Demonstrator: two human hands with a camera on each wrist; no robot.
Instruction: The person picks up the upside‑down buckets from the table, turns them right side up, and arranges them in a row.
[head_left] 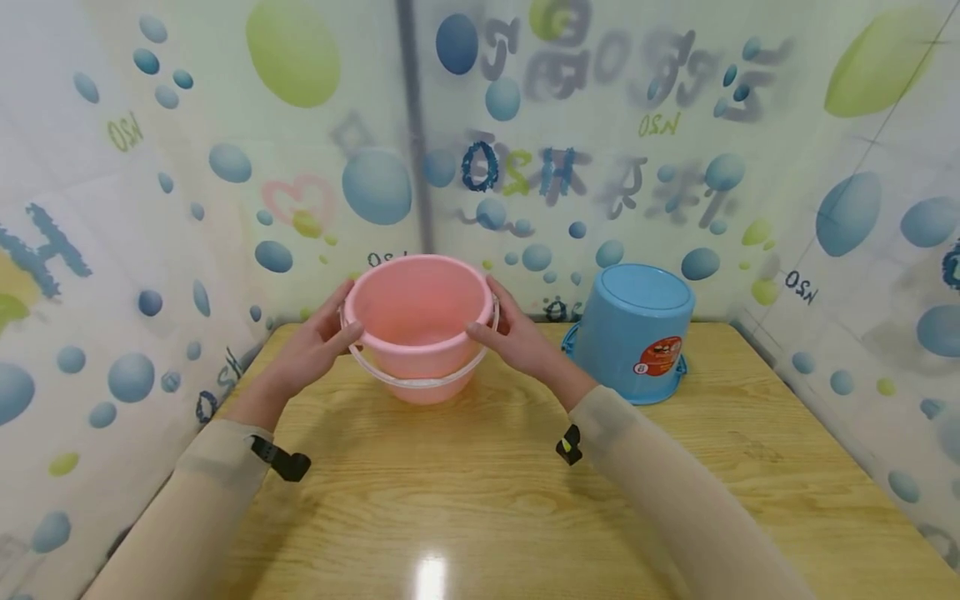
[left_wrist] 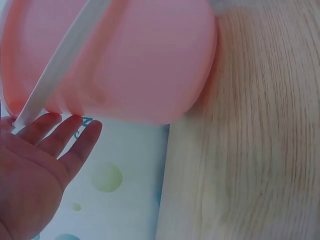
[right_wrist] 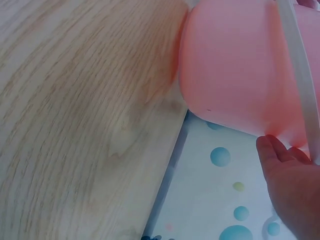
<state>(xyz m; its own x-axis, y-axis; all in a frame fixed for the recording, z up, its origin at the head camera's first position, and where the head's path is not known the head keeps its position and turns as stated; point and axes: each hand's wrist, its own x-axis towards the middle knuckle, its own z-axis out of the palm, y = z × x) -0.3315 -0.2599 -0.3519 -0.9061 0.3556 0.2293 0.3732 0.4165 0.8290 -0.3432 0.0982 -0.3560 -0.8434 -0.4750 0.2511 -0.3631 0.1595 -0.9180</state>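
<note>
A pink bucket (head_left: 423,362), mouth up, is at the far side of the wooden table, between my two hands. Its white handle (head_left: 420,382) hangs down across the front. My left hand (head_left: 311,350) grips the left side, thumb on the rim and fingers beneath it. On the opposite side, my right hand (head_left: 521,337) holds the rim the same way. Both wrist views show fingers against the outer wall of the pink bucket (left_wrist: 145,55), beside the handle (right_wrist: 300,70). Whether its base rests fully on the table is hard to tell.
To the right, a blue bucket (head_left: 637,325) with a red label stands upside down on the wooden table (head_left: 480,500). A curtain (head_left: 487,225) patterned with blue and green dots surrounds the table at the back and sides.
</note>
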